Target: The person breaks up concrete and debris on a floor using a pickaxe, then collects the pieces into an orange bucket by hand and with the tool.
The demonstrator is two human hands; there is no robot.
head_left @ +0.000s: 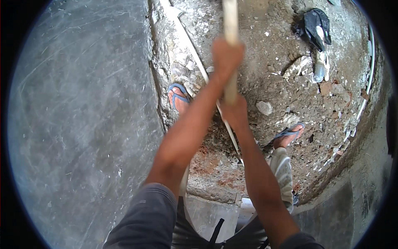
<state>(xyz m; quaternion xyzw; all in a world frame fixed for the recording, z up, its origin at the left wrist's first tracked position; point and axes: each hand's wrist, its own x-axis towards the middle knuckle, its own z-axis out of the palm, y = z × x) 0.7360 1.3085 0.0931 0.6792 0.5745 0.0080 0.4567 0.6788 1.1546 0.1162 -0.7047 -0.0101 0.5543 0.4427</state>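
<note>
A pale wooden handle [230, 25] runs from the top edge down the middle of the view. My left hand [226, 54] grips it higher up, fingers wrapped around the shaft. My right hand [234, 113] grips the same handle lower down, just below the left. The handle's lower end is hidden behind my hands and arms. Under them lies rough ground of dirt and rubble [265, 83]. My feet in blue sandals stand on it, one on the left [179, 96] and one on the right [289, 133].
A smooth grey concrete wall [83, 124] fills the left half. A thin pale pipe [195, 58] crosses the rubble diagonally. A black bag [316, 27] and a plastic bottle [320, 70] lie at upper right. A white pipe [369, 83] curves along the right edge.
</note>
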